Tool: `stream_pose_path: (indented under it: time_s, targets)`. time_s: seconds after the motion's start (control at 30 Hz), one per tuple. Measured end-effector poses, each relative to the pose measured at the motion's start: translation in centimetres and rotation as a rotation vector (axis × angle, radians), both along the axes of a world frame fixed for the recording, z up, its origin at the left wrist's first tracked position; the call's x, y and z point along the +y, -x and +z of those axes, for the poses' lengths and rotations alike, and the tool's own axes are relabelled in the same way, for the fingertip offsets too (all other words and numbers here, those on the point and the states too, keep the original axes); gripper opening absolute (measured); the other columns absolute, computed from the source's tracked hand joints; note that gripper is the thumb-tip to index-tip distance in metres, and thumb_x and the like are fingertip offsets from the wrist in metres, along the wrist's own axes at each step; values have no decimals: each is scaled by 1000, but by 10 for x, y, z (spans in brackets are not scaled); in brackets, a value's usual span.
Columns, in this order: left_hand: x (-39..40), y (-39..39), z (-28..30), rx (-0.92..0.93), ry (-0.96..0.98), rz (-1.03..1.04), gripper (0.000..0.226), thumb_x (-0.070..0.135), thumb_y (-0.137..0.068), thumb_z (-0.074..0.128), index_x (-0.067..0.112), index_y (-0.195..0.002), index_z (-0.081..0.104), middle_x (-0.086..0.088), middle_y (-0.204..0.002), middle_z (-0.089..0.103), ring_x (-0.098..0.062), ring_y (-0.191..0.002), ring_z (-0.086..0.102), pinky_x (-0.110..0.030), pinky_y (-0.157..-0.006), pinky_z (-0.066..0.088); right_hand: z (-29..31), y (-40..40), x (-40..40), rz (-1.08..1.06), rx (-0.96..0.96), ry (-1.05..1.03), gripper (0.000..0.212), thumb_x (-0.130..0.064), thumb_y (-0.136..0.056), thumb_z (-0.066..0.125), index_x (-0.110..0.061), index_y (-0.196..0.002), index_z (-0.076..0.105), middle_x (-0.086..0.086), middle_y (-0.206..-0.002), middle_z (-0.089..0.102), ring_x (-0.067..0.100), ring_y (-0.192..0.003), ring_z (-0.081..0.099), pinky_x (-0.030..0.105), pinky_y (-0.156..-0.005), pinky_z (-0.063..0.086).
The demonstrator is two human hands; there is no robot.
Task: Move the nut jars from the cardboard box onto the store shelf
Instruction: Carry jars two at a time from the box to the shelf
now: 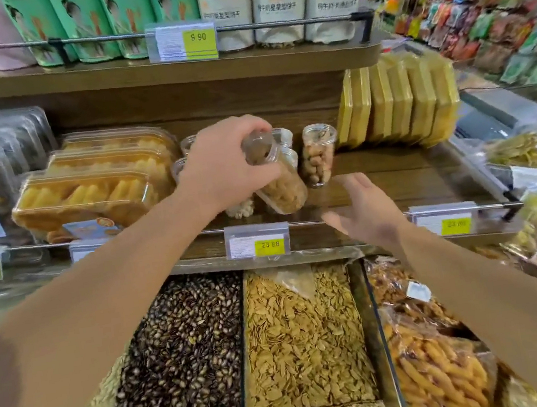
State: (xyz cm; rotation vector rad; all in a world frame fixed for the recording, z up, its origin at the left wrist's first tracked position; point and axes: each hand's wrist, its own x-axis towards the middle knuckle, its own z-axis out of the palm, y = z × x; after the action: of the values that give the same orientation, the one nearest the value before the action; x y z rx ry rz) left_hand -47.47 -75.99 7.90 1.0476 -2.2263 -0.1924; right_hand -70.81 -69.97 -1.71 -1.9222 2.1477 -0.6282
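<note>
Loose dark seeds (182,360) fill one bin beside pale seeds (300,340); yellow price tag (267,244) above.

bright even store light, soft blur, bowed wide-angle edges

The jar (277,181) at frame centre is clear, glossy plastic, as is the standing jar (319,154) beside it. The shelf (394,178) is dark matt wood with visible grain. Its front rail (348,218) is thin shiny metal. Price tags (258,244) are paper in clear plastic holders. Pastry boxes (86,194) at left are glossy transparent plastic.
</note>
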Motion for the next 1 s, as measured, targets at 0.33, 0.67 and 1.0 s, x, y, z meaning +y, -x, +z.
stream_pose_path:
  time_s: [0.33,0.67,1.0]
  targets:
    - [-38,107,-6,-346,-64,-77,52,42,-77,70,30,-126,56,3,-119,58,-20,-108,54,-42,-89,50,-40,32,30,11,322,-95,69,-55,-90,49,-21,-148,34,2,-148,41,25,-138,32,40,-119,17]
    - [-56,132,-49,-509,-32,-7,44,47,-83,55,29,-123,60,-1,-123,63,-29,-112,57,-48,-91,45,-63,36,27,9,373,25,66,-55,-90,49,-20,-145,36,2,-139,49,26,-135,36,44,-120,14]
    - [-53,115,-77,-417,147,-10,44,38,-85,58,32,-128,55,6,-130,59,-25,-122,50,-56,-111,25,-69,35,27,-7,363,96,64,-51,-86,59,-18,-140,47,4,-131,57,29,-128,44,46,-117,22]
